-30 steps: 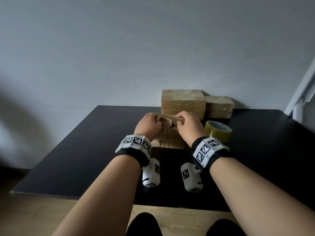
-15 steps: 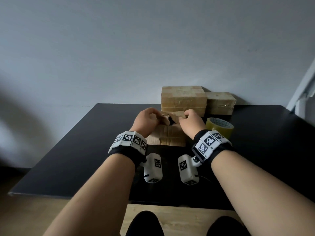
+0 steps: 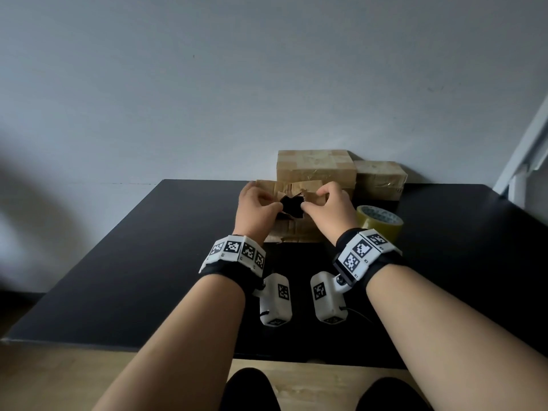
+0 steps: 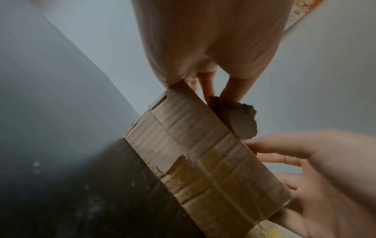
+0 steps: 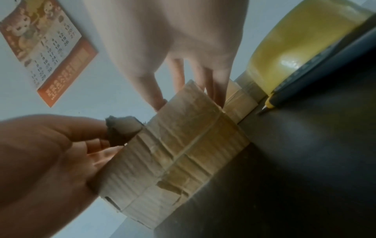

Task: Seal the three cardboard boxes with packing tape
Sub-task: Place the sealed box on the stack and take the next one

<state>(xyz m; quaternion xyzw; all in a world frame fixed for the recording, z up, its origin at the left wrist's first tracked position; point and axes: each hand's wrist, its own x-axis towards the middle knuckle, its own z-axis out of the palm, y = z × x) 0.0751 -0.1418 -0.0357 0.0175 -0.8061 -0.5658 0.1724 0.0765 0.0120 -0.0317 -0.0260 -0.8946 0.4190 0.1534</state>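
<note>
A small worn cardboard box [image 3: 292, 231] stands mid-table, old tape on its side. My left hand [image 3: 275, 206] pinches its torn left flap [image 4: 238, 119]. My right hand [image 3: 307, 204] grips the right flap [image 3: 314, 188], fingers curled over the edge. A dark opening [image 3: 292, 206] shows between the parted flaps. Two taped boxes, a larger one [image 3: 315, 169] and a lower one [image 3: 381, 179], stand behind against the wall. The yellow tape roll [image 3: 381, 222] lies flat just right of my right wrist.
The black table [image 3: 148, 262] ends at a near edge above the wooden floor. A pen [image 5: 317, 67] lies beside the tape roll [image 5: 301, 40]. A calendar [image 5: 44, 48] hangs on the wall. A white frame [image 3: 527, 149] rises at the far right.
My hands have drawn apart on the box top. The flaps, nearly together a second ago, now stand parted with a dark gap between them.
</note>
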